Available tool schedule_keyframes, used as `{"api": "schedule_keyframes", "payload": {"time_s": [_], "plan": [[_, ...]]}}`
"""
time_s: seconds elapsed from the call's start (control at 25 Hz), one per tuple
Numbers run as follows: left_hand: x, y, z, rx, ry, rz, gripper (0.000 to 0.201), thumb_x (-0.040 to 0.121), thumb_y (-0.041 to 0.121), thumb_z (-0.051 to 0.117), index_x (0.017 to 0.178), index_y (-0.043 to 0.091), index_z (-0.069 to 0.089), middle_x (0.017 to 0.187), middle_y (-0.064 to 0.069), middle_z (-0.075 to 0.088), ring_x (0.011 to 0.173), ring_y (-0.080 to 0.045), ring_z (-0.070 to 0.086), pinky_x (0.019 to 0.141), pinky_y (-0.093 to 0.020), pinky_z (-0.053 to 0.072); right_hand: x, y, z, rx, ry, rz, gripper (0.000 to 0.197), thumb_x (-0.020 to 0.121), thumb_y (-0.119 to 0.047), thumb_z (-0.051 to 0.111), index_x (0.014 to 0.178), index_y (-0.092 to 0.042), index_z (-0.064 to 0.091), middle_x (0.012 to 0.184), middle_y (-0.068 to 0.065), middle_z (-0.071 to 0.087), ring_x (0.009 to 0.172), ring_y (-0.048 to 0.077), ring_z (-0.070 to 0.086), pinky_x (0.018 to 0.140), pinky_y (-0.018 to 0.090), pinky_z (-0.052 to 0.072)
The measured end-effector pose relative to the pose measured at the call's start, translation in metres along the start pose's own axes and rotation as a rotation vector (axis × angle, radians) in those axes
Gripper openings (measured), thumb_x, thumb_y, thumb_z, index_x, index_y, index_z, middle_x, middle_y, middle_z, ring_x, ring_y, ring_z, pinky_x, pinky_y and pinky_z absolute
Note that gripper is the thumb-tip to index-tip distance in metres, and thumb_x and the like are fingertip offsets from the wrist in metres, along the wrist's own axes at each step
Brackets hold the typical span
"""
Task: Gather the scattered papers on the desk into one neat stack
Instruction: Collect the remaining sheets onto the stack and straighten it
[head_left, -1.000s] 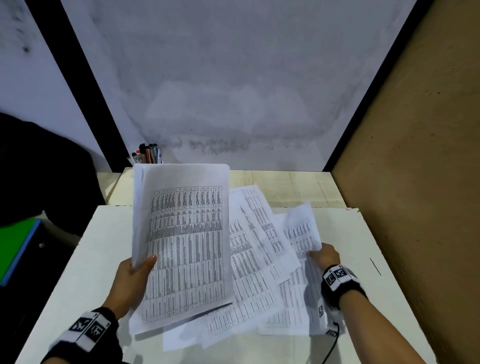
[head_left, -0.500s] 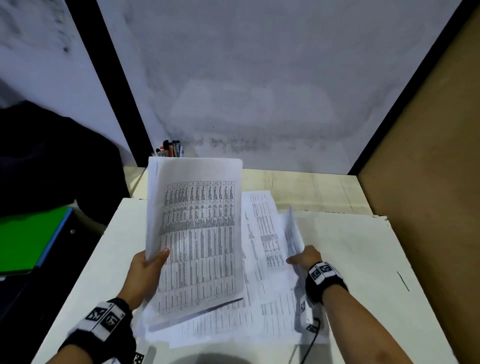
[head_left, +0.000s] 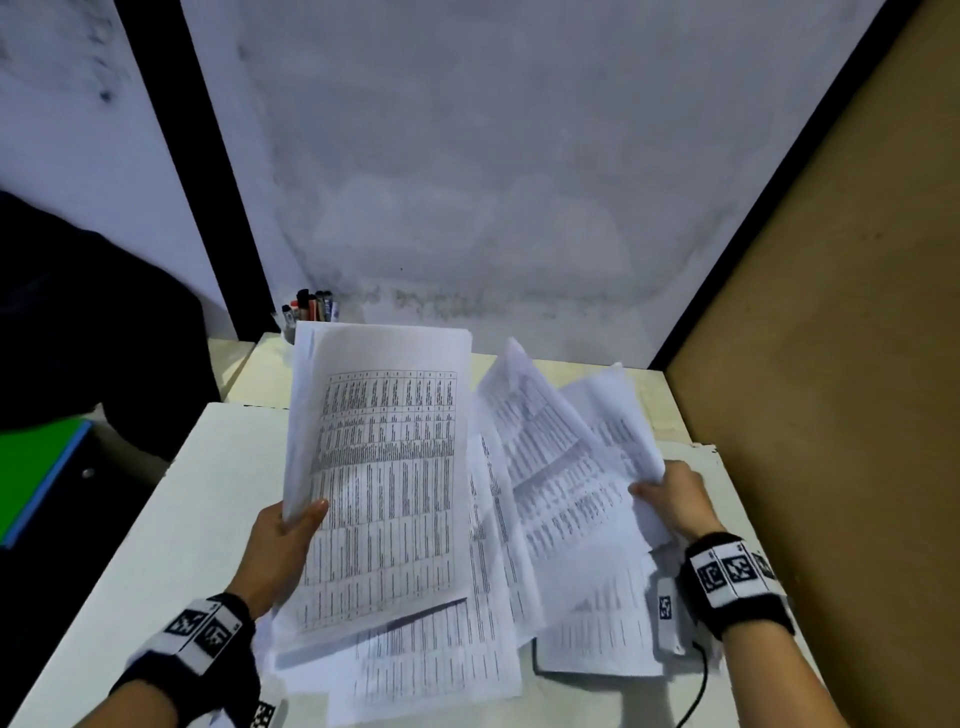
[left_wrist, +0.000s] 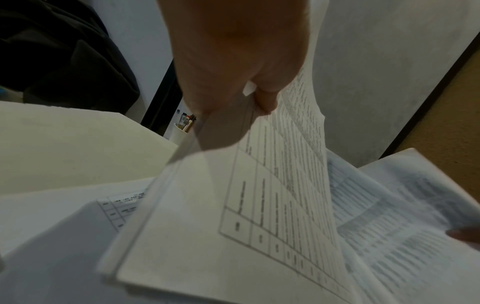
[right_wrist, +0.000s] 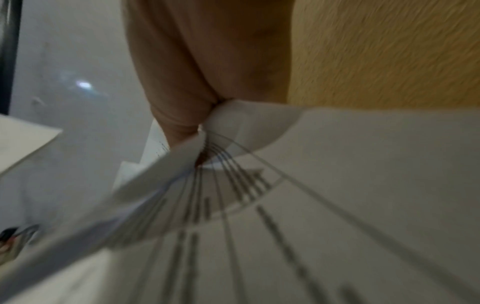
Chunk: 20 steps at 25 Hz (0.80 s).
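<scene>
A stack of printed table sheets (head_left: 379, 478) stands tilted above the white desk (head_left: 156, 545), and my left hand (head_left: 283, 540) grips its left edge, thumb on the front. The left wrist view shows that stack (left_wrist: 233, 236) pinched in my left hand (left_wrist: 241, 78). My right hand (head_left: 670, 499) pinches the right edge of several loose sheets (head_left: 566, 441) and lifts them, so they curl up to the left. The same pinch by my right hand (right_wrist: 205, 111) on the sheets (right_wrist: 285, 205) fills the right wrist view. More sheets (head_left: 441, 660) lie flat underneath.
A white cup of pens (head_left: 306, 312) stands at the desk's back left corner. A brown board wall (head_left: 831, 415) closes the right side. A dark cloth (head_left: 93, 322) and a green folder (head_left: 36, 467) lie left of the desk. A black cable (head_left: 698, 691) runs off my right wrist.
My right hand has moved right and lifted several loose sheets off the desk; they now curl upward. My left hand still holds its stack upright in about the same place.
</scene>
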<state>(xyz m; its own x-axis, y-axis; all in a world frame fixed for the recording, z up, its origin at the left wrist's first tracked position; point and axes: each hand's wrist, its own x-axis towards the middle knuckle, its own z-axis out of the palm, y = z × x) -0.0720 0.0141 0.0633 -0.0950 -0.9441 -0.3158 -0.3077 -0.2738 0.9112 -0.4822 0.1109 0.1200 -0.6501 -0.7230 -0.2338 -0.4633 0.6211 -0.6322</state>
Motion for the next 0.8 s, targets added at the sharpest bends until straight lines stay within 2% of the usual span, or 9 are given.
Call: {"api": "schedule_keyframes", "payload": {"time_s": [0.16,0.24,0.32,0.4,0.52,0.56,0.64,0.72,0.8], "plan": [[0.002,0.001,-0.002,-0.053,0.027,0.036,0.035,0.089,0.030,0.052,0.077,-0.003,0.055,0.064,-0.014,0.046,0.057,-0.022,0.043,0.054,-0.031,0.034,-0.013,-0.003,-0.072,0.217,0.256,-0.036,0.029,0.080,-0.003,0.066,0.104,0.013,0.062,0.082,0.016,0.062,0.076,0.022,0.055,0.069,0.032,0.040],[0.002,0.003,-0.001,-0.055,0.032,0.051,0.035,0.089,0.030,0.052,0.074,-0.001,0.053,0.062,-0.012,0.043,0.054,-0.019,0.039,0.053,-0.029,0.032,-0.024,-0.007,-0.107,0.389,0.337,-0.087,0.019,0.080,-0.003,0.065,0.097,0.005,0.065,0.064,0.001,0.067,0.058,0.015,0.059,0.067,0.031,0.045],[-0.001,0.008,0.006,-0.081,0.023,0.072,0.030,0.090,0.026,0.052,0.068,0.005,0.051,0.057,-0.010,0.041,0.052,-0.017,0.037,0.054,-0.028,0.030,-0.039,-0.015,-0.126,0.600,0.355,-0.155,0.009,0.082,-0.003,0.063,0.089,-0.008,0.065,0.052,-0.015,0.069,0.047,-0.002,0.061,0.057,0.019,0.053],[-0.005,0.019,0.017,-0.148,0.012,0.108,0.024,0.090,0.021,0.051,0.068,0.012,0.053,0.057,-0.004,0.049,0.054,-0.017,0.044,0.054,-0.028,0.034,-0.051,-0.020,-0.118,0.761,0.267,-0.167,0.003,0.081,-0.009,0.064,0.084,-0.011,0.063,0.058,-0.017,0.071,0.050,-0.002,0.065,0.050,0.015,0.053],[-0.013,0.036,0.033,-0.214,-0.130,0.122,0.014,0.091,0.024,0.051,0.091,0.015,0.063,0.085,-0.005,0.069,0.079,-0.023,0.065,0.074,-0.036,0.051,-0.056,-0.016,-0.068,0.889,0.029,-0.114,0.049,0.051,-0.037,0.085,0.089,-0.012,0.068,0.086,-0.004,0.076,0.076,0.014,0.072,0.071,0.029,0.058],[-0.013,0.040,0.036,-0.220,-0.176,0.126,0.018,0.091,0.024,0.051,0.098,0.014,0.064,0.092,-0.005,0.071,0.086,-0.024,0.067,0.080,-0.038,0.052,-0.058,-0.015,-0.044,0.972,-0.021,-0.099,0.051,0.050,-0.034,0.085,0.093,-0.014,0.067,0.092,-0.002,0.074,0.081,0.017,0.071,0.072,0.030,0.058],[-0.018,0.055,0.040,-0.198,-0.265,0.137,0.023,0.093,0.021,0.047,0.100,0.011,0.067,0.090,-0.006,0.074,0.084,-0.023,0.070,0.075,-0.033,0.055,-0.063,-0.016,-0.002,1.138,-0.101,-0.037,0.024,0.075,-0.009,0.069,0.097,-0.015,0.064,0.099,0.005,0.069,0.088,0.022,0.067,0.078,0.033,0.056],[-0.024,0.066,0.041,-0.280,-0.278,0.114,0.036,0.096,0.016,0.039,0.080,0.007,0.071,0.069,-0.003,0.075,0.064,-0.015,0.070,0.059,-0.021,0.056,-0.067,-0.026,0.027,1.228,-0.156,0.003,0.025,0.079,0.001,0.063,0.100,-0.014,0.065,0.096,0.007,0.071,0.087,0.024,0.068,0.078,0.034,0.056],[-0.031,0.065,0.039,-0.496,-0.164,0.011,0.058,0.091,0.030,0.042,0.039,0.010,0.062,0.034,0.003,0.060,0.031,-0.001,0.054,0.036,-0.010,0.043,-0.068,-0.037,0.042,1.302,-0.241,-0.015,0.046,0.061,-0.009,0.080,0.104,-0.010,0.065,0.094,0.006,0.075,0.089,0.022,0.070,0.081,0.034,0.056]]}}
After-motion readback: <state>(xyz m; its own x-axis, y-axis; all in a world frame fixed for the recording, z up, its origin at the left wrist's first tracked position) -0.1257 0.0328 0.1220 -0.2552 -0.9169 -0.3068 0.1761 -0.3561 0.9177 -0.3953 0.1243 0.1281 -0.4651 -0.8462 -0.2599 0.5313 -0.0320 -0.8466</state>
